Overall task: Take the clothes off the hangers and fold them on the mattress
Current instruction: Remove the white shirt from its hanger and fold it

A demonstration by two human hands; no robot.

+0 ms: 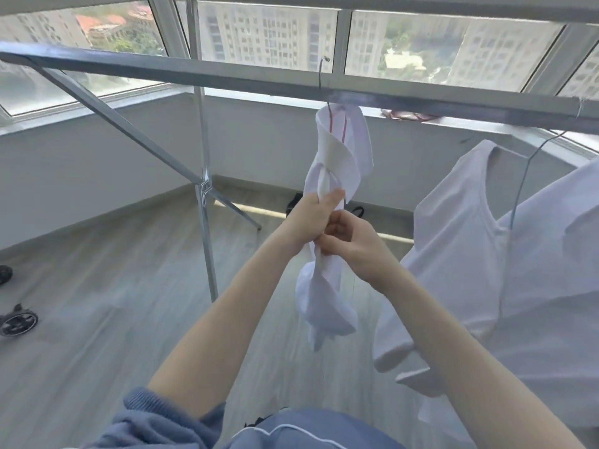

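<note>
Glazed balcony, grey plank floor, steel rail [227, 77] across the view. Cloth [340, 157] hangs straight below the rail off a hanger [344, 128], twisted into a rope, long axis vertical. Left hand [311, 215] wraps it mid-length, thumb up. Right hand [353, 244] pinches it just beneath, the two hands touching. Left is nearer the rail. My read: untwist first, then lift the collar off the hanger. T-shirt [453, 238] on a second hanger [525, 176] further right along the rail, untouched. No basket or bin visible. Mattress not in view.
</note>
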